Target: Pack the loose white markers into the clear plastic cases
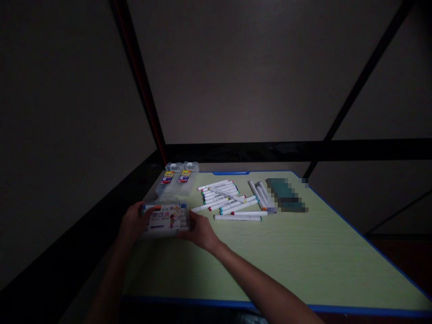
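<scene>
A clear plastic marker case (pixel 165 220) with a printed label and several white markers inside is held between my two hands over the left part of the table. My left hand (pixel 132 220) grips its left end, thumb lying on the front. At the right end, my right hand (pixel 200 230) has its fingers and thumb closed on the case's edge. Just to the right, many loose white markers (pixel 229 195) with coloured ends lie in a spread pile. Parts of the case are covered by my fingers.
Two clear plastic cases (pixel 177 182) with yellow and blue labels lie at the table's back left. A pixelated dark green flat object (pixel 285 193) rests at the back right. The pale green table (pixel 270 265) has a blue edge; walls stand behind it and at left.
</scene>
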`<state>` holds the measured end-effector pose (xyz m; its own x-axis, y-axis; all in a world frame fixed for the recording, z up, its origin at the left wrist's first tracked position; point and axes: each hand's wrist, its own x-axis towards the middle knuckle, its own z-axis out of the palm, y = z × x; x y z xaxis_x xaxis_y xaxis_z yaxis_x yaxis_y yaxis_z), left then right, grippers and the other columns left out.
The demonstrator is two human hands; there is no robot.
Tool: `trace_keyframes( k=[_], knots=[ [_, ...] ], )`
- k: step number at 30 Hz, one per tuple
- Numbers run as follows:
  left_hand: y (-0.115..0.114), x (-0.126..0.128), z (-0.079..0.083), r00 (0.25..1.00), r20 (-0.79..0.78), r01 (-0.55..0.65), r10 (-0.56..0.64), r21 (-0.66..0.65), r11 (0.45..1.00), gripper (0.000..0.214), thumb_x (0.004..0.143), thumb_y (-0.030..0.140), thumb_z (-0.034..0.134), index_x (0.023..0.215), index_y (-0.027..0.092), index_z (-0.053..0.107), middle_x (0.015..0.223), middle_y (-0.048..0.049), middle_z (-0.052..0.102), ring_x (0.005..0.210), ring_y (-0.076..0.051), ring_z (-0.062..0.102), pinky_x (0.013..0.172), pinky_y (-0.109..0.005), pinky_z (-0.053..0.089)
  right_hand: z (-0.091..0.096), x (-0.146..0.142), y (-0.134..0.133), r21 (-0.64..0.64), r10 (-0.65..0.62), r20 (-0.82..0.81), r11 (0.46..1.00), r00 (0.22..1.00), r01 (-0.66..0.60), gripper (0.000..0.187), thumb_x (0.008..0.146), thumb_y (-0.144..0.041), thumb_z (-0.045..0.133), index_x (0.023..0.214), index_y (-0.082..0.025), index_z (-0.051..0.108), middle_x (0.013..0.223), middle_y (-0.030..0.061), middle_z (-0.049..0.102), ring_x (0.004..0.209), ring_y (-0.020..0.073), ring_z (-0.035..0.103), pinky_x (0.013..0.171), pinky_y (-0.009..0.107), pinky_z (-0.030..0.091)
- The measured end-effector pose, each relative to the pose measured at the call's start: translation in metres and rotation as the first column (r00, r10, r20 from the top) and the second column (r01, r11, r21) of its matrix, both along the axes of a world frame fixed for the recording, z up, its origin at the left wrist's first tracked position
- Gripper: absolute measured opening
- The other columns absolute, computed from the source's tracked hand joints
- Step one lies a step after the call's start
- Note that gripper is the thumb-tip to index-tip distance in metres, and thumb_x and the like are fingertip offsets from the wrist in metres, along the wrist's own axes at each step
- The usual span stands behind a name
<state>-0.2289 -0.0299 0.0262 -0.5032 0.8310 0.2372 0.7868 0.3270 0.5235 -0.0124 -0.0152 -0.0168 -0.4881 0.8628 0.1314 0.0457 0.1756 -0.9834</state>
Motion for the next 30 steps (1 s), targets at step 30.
trace_keyframes(
  k=[30],
  knots=[
    [0.040, -0.002, -0.029, 1.000, -0.001, 0.028, -0.028, -0.135, 0.990, 0.045, 0.079, 0.040, 0.045, 0.110, 0.010, 0.054, 0.105, -0.0144, 0.064, 0.092, -0.025, 0.062, 0.071, -0.028, 0.046, 0.002, -0.002, -0.003, 0.430, -0.246, 0.417, 0.901, 0.875, 0.048, 0.043, 0.066, -0.025, 0.070, 0.104, -0.010, 0.055, 0.107, 0.0147, 0.055, 0.099, 0.0241, 0.052, 0.088, 0.034, 0.044]
  ],
)
